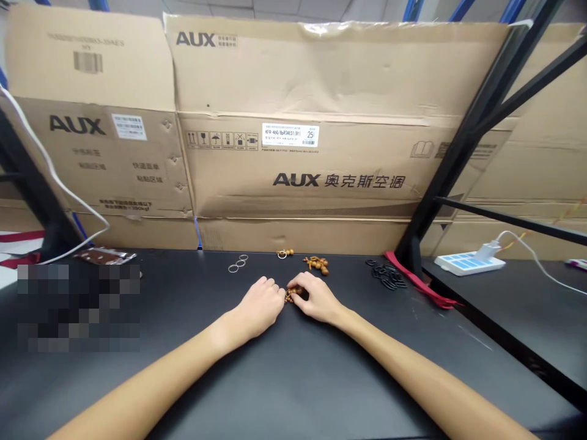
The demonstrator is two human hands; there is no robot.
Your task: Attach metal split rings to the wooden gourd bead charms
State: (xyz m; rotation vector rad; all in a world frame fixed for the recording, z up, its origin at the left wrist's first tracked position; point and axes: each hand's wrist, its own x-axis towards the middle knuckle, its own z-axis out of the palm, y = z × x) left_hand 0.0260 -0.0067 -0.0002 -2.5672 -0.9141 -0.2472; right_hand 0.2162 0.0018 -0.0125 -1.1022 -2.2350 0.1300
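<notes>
My left hand (pixel 260 304) and my right hand (pixel 317 298) rest on the black table (pixel 293 379), fingertips meeting. Between them they pinch a small brown wooden bead charm (pixel 292 293); both hands have their fingers curled closed around it. Just beyond, a small pile of similar brown wooden charms (pixel 317 264) lies on the table. Further back sits one charm with a metal ring (pixel 284 252). Three loose metal split rings (pixel 238 264) lie to the back left of my left hand.
Large AUX cardboard boxes (pixel 302 153) stand along the table's back edge. Black rings and a red cord (pixel 403 278) lie at the right by a black shelf post (pixel 458 153). A white power strip (pixel 468 263) sits on the neighbouring table. A blurred patch covers the left side.
</notes>
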